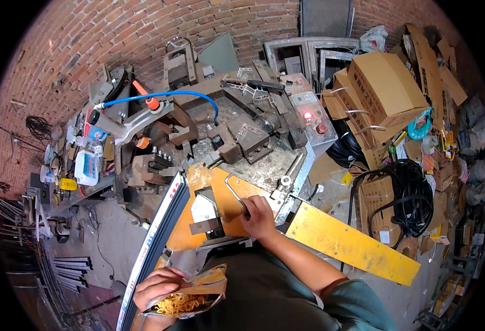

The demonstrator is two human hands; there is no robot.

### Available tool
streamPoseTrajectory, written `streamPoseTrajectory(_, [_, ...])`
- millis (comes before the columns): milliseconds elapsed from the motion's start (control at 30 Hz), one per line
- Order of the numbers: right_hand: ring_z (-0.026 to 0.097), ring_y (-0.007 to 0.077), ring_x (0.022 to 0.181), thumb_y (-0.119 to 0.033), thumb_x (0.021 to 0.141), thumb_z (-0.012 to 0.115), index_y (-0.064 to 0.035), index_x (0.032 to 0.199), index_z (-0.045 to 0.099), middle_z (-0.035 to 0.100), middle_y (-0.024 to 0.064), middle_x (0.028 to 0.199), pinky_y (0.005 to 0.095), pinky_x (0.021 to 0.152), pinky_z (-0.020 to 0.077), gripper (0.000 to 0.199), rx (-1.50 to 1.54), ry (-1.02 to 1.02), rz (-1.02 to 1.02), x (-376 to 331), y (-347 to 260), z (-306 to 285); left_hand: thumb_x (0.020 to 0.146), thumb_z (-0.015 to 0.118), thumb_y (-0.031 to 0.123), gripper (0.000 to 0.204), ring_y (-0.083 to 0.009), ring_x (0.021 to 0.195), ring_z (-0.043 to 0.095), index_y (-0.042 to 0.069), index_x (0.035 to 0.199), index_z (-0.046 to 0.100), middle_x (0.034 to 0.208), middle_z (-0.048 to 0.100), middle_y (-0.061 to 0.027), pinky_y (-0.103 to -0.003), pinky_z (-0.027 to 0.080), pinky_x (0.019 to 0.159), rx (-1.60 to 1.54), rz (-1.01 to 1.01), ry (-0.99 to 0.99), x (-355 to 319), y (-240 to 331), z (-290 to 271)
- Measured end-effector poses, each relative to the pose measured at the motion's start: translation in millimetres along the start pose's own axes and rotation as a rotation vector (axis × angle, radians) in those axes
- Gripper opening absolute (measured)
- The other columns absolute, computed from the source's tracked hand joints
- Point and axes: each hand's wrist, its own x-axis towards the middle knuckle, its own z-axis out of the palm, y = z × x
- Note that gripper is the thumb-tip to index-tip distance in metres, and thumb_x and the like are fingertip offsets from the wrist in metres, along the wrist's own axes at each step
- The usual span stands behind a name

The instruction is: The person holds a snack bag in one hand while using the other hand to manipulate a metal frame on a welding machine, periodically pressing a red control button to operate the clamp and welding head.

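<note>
In my left hand (157, 288), at the lower left, is an opened snack bag (213, 280). Crinkled yellow dry noodles (180, 303) show at its mouth. My right hand (259, 217) is closed around the dark lower end of a thin bent metal rod (233, 187). That rod rises over the orange-yellow table plate (233, 204) of a cutting machine. Left of it, a bright metal block with a dark bracket (205, 212) sits on the plate. A long dark ribbed bar with a white printed strip (153, 243) slants along the plate's left edge.
Behind the plate stands the greasy machine body (237, 132), with a blue hose (171, 94) arching over it. A control box (308, 110) with a lit red lamp is at its right. A yellow arm (353, 243) juts right. Cartons (388, 91) and coiled black strip (411, 198) crowd the right.
</note>
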Motion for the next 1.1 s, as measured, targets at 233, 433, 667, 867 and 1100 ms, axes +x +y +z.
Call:
streamPoseTrajectory(233, [0.059,0.0338,0.095,0.0,0.075,0.071,-0.0032,0.115,0.067,0.059,0.0126,0.1,0.0433,0.081,0.0525,0.04,-0.063,-0.022,-0.014,-0.5,-1.2,-1.0,0.103,0.063,0.019,0.022,-0.0324,0.072,0.066,-0.002,0.108,0.065,0.077,0.07,-0.0194,-0.05,0.058,0.07,-0.04,0.038,-0.04,-1.2,-6.3,-6.2])
streamPoseTrajectory(433, [0.061,0.0347,0.092,-0.001,0.076,0.072,-0.0013,0.111,0.068,0.061,0.014,0.098,0.0441,0.08,0.0534,0.035,-0.088,-0.011,-0.07,0.9,-0.6,-0.8,0.101,0.067,0.02,0.026,-0.0332,0.075,0.066,-0.005,0.106,0.065,0.08,0.069,-0.0211,-0.051,0.059,0.072,-0.066,0.062,0.007,-13.2,-12.3,-14.3])
streamPoseTrajectory(667, [0.062,0.0342,0.088,0.002,0.075,0.071,-0.0004,0.107,0.07,0.062,0.0138,0.095,0.0438,0.076,0.0544,0.032,-0.082,0.04,-0.092,2.4,-4.5,-1.0,0.099,0.071,0.025,0.033,-0.0321,0.074,0.066,-0.007,0.104,0.066,0.081,0.069,-0.0205,-0.051,0.06,0.071,-0.111,0.066,0.092,-22.1,-18.6,-13.0])
streamPoseTrajectory(867, [0.062,0.0342,0.088,0.002,0.074,0.071,0.0001,0.106,0.069,0.061,0.0142,0.095,0.0438,0.077,0.0544,0.032,-0.083,0.074,-0.11,0.3,0.0,-1.9,0.098,0.071,0.023,0.03,-0.0326,0.073,0.066,-0.007,0.101,0.066,0.08,0.069,-0.0201,-0.05,0.06,0.071,-0.126,0.099,0.118,-24.6,-29.6,-11.8])
streamPoseTrajectory(1100, [0.061,0.0353,0.097,-0.004,0.075,0.069,-0.0012,0.11,0.068,0.061,0.0152,0.102,0.0445,0.085,0.053,0.035,-0.061,-0.002,-0.114,-5.8,8.3,4.6,0.098,0.072,0.024,0.029,-0.0349,0.072,0.069,-0.005,0.101,0.068,0.079,0.071,-0.0193,-0.05,0.06,0.071,-0.055,0.057,0.089,-13.4,-12.0,-5.3])
